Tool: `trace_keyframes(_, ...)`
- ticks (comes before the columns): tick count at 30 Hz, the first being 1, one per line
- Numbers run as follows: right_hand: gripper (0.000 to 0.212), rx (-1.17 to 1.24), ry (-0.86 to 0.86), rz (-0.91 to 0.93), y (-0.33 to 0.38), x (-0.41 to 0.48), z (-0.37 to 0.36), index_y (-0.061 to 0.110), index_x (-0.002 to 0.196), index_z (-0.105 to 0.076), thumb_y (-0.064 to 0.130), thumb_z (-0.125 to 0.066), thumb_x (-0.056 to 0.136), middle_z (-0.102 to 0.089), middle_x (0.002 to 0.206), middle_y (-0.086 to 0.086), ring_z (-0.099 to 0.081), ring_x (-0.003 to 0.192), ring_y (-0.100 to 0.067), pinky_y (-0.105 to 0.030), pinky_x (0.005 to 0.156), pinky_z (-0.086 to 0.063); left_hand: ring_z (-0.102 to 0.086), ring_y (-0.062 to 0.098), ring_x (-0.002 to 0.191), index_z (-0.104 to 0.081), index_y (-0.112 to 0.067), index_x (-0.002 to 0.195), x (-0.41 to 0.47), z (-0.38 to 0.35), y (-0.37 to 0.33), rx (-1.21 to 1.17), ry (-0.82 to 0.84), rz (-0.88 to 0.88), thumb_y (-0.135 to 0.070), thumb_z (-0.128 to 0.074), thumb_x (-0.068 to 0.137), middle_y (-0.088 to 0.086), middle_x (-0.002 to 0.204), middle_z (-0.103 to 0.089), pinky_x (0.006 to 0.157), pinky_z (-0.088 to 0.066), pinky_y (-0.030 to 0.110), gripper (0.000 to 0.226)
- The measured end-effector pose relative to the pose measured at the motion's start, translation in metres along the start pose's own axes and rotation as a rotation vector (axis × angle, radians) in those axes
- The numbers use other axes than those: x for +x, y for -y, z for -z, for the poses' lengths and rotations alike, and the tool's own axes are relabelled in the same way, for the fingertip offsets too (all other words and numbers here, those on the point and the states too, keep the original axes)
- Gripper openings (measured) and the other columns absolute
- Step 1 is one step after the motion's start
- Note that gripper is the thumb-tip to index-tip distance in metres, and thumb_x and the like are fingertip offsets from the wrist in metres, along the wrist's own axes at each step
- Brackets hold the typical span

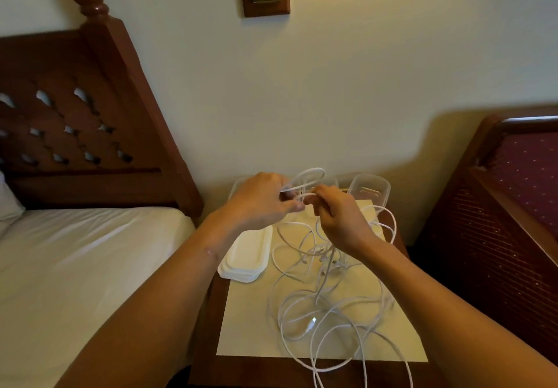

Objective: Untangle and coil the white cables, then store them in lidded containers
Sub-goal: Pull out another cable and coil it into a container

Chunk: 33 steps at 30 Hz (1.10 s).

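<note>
My left hand (259,203): fingers curled, gripping a small coil (305,181) of white cable above the bench's far edge.
My right hand (338,218): fingertips pinching a strand beside the coil.
White cables (326,306): tangled loose across the bench (302,372), spilling over its near edge.
Containers (370,190): clear, at the far edge.
Lids (246,255): stacked at the left edge.
</note>
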State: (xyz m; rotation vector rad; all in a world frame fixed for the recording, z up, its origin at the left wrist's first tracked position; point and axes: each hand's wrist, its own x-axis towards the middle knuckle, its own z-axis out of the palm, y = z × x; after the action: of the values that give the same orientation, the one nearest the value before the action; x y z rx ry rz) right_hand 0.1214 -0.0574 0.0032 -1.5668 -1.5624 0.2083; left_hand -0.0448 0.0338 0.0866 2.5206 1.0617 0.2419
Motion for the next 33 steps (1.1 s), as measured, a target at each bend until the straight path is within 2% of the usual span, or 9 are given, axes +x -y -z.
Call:
trace_keyframes(3, 0.021, 0.008, -0.029, -0.014, -0.008, -0.005, -0.004, 0.018, 0.095, -0.062, 0.023, -0.047, 0.108, -0.058, 0.080, 0.010, -0.054, 0.078, -0.018, -0.033, 0.068, -0.042, -0.063, 0.020, 0.066, -0.072, -0.018, 0.073, 0.002, 0.000, 0.000, -0.288, -0.059, -0.059, -0.042, -0.068, 0.092, -0.002, 0.066, -0.067, 0.068, -0.054, 0.046, 0.031)
trace_keyframes(7, 0.015, -0.063, 0.018, -0.142, -0.031, -0.021, -0.015, 0.025, 0.103, -0.062, 0.027, -0.047, 0.108, -0.065, 0.095, 0.012, -0.054, 0.095, -0.009, -0.046, 0.097, -0.043, -0.050, 0.003, 0.053, -0.063, -0.006, 0.071, -0.006, 0.016, -0.020, -0.699, -0.239, -0.164, -0.023, -0.064, 0.098, -0.007, 0.060, -0.055, 0.056, -0.040, 0.019, 0.032)
trace_keyframes(12, 0.027, -0.101, 0.071, -0.196, -0.040, -0.028, -0.016, 0.033, 0.103, -0.059, 0.038, -0.034, 0.112, -0.062, 0.095, 0.018, -0.050, 0.105, -0.004, -0.045, 0.116, -0.015, -0.070, 0.018, 0.108, -0.068, -0.002, 0.084, -0.005, 0.028, -0.024, -1.237, -0.380, -0.048, -0.015, -0.052, 0.097, 0.006, 0.102, -0.077, 0.095, -0.053, 0.039, 0.024)
trace_keyframes(15, 0.027, -0.169, 0.103, -0.158, -0.032, -0.016, -0.011, 0.035, 0.095, -0.055, 0.034, -0.034, 0.112, -0.057, 0.086, 0.016, -0.048, 0.095, -0.009, -0.048, 0.116, -0.019, -0.067, 0.030, 0.068, -0.051, -0.012, 0.076, -0.010, 0.017, -0.019, -1.671, -0.254, -0.052, -0.009, -0.052, 0.101, 0.012, 0.072, -0.061, 0.079, -0.060, 0.050, 0.026)
trace_keyframes(18, 0.025, -0.258, 0.176, -0.102, -0.030, -0.011, 0.000, 0.032, 0.095, -0.054, 0.034, -0.035, 0.111, -0.052, 0.086, 0.014, -0.044, 0.094, -0.013, -0.049, 0.116, -0.020, -0.035, 0.019, 0.048, -0.041, -0.017, 0.084, -0.006, -0.002, -0.002, -1.227, -0.344, 0.031, -0.018, -0.080, 0.088, 0.010, 0.065, -0.039, 0.044, -0.035, 0.029, 0.039)
trace_keyframes(22, 0.020, -0.359, 0.175, 0.011, -0.021, -0.007, 0.007, 0.030, 0.095, -0.051, 0.034, -0.039, 0.110, -0.049, 0.089, 0.015, -0.041, 0.094, -0.012, -0.047, 0.112, -0.024, -0.063, 0.010, 0.089, -0.058, -0.030, 0.127, 0.000, -0.019, 0.000, -0.388, -0.129, 0.021, -0.049, -0.091, 0.071, -0.007, 0.105, -0.070, 0.078, -0.054, 0.035, 0.068)
trace_keyframes(24, 0.015, -0.369, 0.133, 0.026, -0.016, -0.006, 0.009, 0.028, 0.098, -0.054, 0.030, -0.043, 0.108, -0.053, 0.093, 0.013, -0.045, 0.097, -0.015, -0.048, 0.113, -0.023, -0.067, 0.014, 0.081, -0.071, -0.021, 0.116, 0.008, -0.021, -0.003, -0.102, 0.047, 0.033, -0.054, -0.085, 0.077, -0.010, 0.091, -0.074, 0.074, -0.053, 0.038, 0.053)
trace_keyframes(27, 0.014, -0.378, 0.056, 0.041, -0.015, -0.007, 0.009, 0.027, 0.101, -0.056, 0.033, -0.045, 0.107, -0.055, 0.095, 0.011, -0.048, 0.099, -0.017, -0.048, 0.114, -0.022, -0.068, 0.025, 0.069, -0.076, -0.014, 0.084, 0.018, -0.020, -0.005, -0.003, 0.134, 0.037, -0.049, -0.074, 0.090, 0.004, 0.073, -0.073, 0.066, -0.054, 0.044, 0.036)
trace_keyframes(33, 0.006, -0.372, 0.079, -0.178, -0.038, -0.017, 0.004, 0.034, 0.106, -0.057, 0.036, -0.053, 0.103, -0.057, 0.114, 0.014, -0.048, 0.122, -0.014, -0.046, 0.117, -0.005, -0.058, 0.015, 0.069, -0.072, -0.016, 0.080, 0.018, 0.006, -0.016, -0.397, -0.058, -0.112, -0.033, -0.075, 0.092, -0.002, 0.071, -0.064, 0.071, -0.049, 0.041, 0.021)
